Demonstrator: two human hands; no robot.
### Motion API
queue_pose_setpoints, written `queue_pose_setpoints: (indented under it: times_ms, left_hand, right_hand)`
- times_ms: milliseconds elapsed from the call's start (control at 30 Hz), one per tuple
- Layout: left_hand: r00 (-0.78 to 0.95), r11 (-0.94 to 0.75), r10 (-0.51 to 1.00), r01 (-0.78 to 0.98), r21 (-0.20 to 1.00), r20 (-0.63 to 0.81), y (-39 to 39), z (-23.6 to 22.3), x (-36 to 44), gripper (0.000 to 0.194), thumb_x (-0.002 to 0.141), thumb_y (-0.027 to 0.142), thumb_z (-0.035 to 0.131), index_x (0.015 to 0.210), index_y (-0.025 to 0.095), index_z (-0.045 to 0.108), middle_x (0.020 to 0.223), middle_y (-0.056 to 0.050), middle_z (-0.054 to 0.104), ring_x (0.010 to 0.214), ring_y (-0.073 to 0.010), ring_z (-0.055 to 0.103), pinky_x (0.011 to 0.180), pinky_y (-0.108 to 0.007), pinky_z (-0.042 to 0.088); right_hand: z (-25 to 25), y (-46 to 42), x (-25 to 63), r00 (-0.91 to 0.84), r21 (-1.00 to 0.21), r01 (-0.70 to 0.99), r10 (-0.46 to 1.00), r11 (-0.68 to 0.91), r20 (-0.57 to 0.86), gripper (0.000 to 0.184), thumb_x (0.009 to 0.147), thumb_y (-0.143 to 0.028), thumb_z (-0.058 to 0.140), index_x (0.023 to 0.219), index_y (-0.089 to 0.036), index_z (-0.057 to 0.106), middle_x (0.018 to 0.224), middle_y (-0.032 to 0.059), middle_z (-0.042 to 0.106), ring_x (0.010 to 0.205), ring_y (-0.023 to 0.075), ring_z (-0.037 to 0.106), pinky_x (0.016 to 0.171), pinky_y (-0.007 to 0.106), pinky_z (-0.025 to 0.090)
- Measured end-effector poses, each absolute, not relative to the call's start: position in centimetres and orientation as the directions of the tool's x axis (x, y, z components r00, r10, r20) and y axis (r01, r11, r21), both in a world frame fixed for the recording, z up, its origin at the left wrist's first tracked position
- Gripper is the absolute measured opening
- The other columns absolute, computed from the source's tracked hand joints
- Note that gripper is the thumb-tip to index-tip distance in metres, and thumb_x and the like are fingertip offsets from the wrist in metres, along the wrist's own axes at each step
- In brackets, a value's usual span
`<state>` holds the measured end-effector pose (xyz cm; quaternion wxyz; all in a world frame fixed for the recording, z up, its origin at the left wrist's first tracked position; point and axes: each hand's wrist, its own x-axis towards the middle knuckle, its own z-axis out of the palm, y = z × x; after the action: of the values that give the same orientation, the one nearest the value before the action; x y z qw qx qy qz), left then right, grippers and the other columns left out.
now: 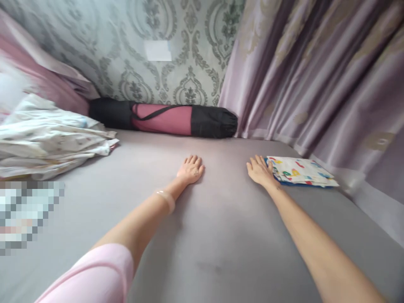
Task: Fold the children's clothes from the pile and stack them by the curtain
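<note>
Lying on the grey sheet (202,235), the folded printed cloth (304,170) extends rightward from the nearer right hand (260,171); it and the left hand (190,171) rest open, holding nothing.

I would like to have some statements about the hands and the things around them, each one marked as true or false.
1. The left hand lies palm down on the grey surface. True.
2. The right hand is gripping the long bag. False: it is at the edge of the folded patterned cloth, away from the bag.
3. A band is around the left wrist. True.
4. The long bag is completely black. False: its middle part is pink.
</note>
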<state>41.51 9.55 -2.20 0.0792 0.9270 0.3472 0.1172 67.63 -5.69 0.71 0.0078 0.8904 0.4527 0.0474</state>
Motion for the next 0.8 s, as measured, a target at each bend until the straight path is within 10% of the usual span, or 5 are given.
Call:
queue_pose_setpoints:
  times_ms: [267, 800]
  left_hand:
    - [0.675, -0.709, 0.703, 0.642, 0.292, 0.222, 9.9, -1.5, 41.1, 0.039, 0.096, 0.028, 0.033, 0.122, 0.013, 0.058, 0.126, -0.018, 0.052, 0.121, -0.0276, 0.047, 0.105, -0.04, 0.037]
    - [0.823, -0.783, 0.538, 0.407, 0.47, 0.182, 12.9, -0.5, 35.7, 0.03, 0.084, 0.011, 0.053, 0.107, 0.016, 0.071, 0.114, -0.005, 0.071, 0.106, -0.0136, 0.062, 0.096, -0.019, 0.045]
  right_hand:
    - [-2.1, -3.9, 54.4, 0.381, -0.075, 0.921, 0.924, -0.381, -0.024, 0.063, 0.094, -0.038, 0.014, 0.148, -0.016, 0.039, 0.158, 0.0132, 0.027, 0.146, 0.0278, 0.023, 0.114, 0.055, 0.023]
    - [-1.7, -5.8, 46.4, 0.326, 0.026, 0.944, 0.94, -0.329, 0.097, 0.056, 0.099, -0.032, 0.019, 0.146, -0.011, 0.041, 0.155, 0.0132, 0.034, 0.143, 0.029, 0.029, 0.114, 0.052, 0.022]
